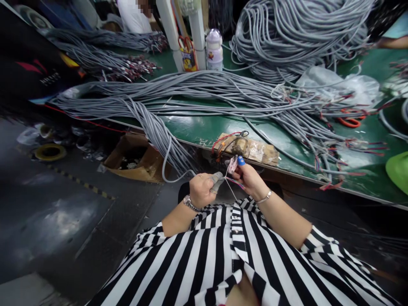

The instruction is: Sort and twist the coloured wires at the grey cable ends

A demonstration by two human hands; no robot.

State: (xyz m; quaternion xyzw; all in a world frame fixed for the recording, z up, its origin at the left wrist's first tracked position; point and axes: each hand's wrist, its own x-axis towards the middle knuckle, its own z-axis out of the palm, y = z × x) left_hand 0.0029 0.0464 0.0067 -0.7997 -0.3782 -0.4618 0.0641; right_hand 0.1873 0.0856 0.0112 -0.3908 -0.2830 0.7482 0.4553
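My left hand (202, 189), with a watch at its wrist and pale covers on some fingers, is closed around the end of a grey cable (178, 180). Thin coloured wires (235, 182) fan out of that cable end between my hands. My right hand (250, 180) has a blue cover on the thumb and pinches a pinkish-white bunch of wire ends (233, 165); its exact make-up is too small to tell. Just beyond, at the table edge, lies a taped wooden block (259, 152) with red and black leads on it.
Long bundled grey cables (197, 87) stretch over the green table (204, 124). A large cable coil (296, 34), a lilac bottle (214, 50) and a plastic bag (338, 83) lie farther back. Orange-handled scissors (350, 123) rest at right. Below stands a cardboard box (140, 170). Another person (134, 17) is behind.
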